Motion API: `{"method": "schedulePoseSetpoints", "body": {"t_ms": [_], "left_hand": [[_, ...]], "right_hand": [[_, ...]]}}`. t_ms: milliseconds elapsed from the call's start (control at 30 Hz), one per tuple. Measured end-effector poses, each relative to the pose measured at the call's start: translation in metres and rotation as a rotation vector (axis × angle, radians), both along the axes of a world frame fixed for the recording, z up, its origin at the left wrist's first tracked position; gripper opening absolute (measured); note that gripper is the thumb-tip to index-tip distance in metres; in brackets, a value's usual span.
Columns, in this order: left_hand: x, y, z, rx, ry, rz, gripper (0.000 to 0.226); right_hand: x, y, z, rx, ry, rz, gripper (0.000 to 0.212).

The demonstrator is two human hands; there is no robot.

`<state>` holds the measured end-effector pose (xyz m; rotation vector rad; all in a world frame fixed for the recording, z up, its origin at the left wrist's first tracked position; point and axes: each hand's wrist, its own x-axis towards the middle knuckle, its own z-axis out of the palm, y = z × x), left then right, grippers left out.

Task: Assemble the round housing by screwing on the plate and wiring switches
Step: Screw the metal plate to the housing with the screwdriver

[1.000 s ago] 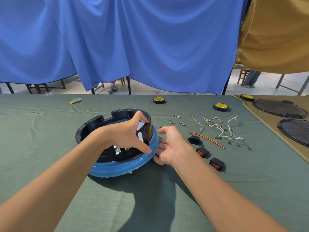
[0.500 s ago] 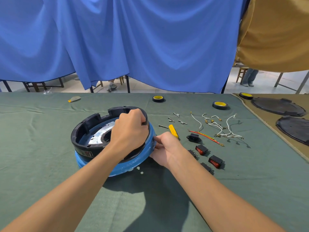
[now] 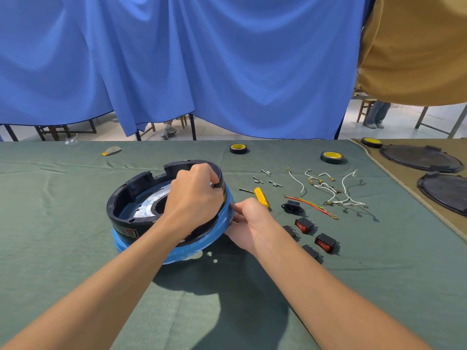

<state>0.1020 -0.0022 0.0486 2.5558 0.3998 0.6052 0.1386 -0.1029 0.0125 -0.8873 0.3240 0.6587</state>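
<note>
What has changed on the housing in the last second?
The round housing has been turned and lowered flatter, so its metal plate now shows inside. The left hand went from a spread hold to a closed grip over the rim. The right hand moved in and holds the blue band. The yellow screwdriver is now uncovered. Switches and wires lie as before.

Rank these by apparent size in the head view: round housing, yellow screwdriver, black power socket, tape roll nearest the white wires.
1. round housing, by far the largest.
2. yellow screwdriver.
3. tape roll and power socket look alike. The roll lies farther off, so they stay unranked.
</note>
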Motion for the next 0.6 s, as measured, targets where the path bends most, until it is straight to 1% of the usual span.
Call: {"method": "schedulePoseSetpoints", "body": {"t_ms": [200, 333, 467, 533, 600], "left_hand": [[-0.003, -0.002, -0.007, 0.009, -0.007, 0.003, 0.015], [-0.006, -0.002, -0.008, 0.078, -0.043, 0.004, 0.017], [-0.007, -0.003, -0.005, 0.178, -0.067, 0.064, 0.021], [-0.009, -0.002, -0.002, 0.181, -0.1, 0.086, 0.024], [-0.01, 0.0, 0.004, 0.156, -0.176, 0.094, 0.024]], "right_hand": [[-0.001, 0.0, -0.003, 0.027, 0.014, -0.013, 0.031], [-0.001, -0.001, -0.004, 0.047, -0.002, 0.005, 0.031], [-0.001, 0.0, -0.002, 0.106, -0.052, 0.017, 0.031], [-0.001, 0.0, 0.001, 0.146, -0.096, 0.026, 0.026], [-0.001, 0.0, 0.008, 0.203, -0.161, 0.028, 0.02]]}}
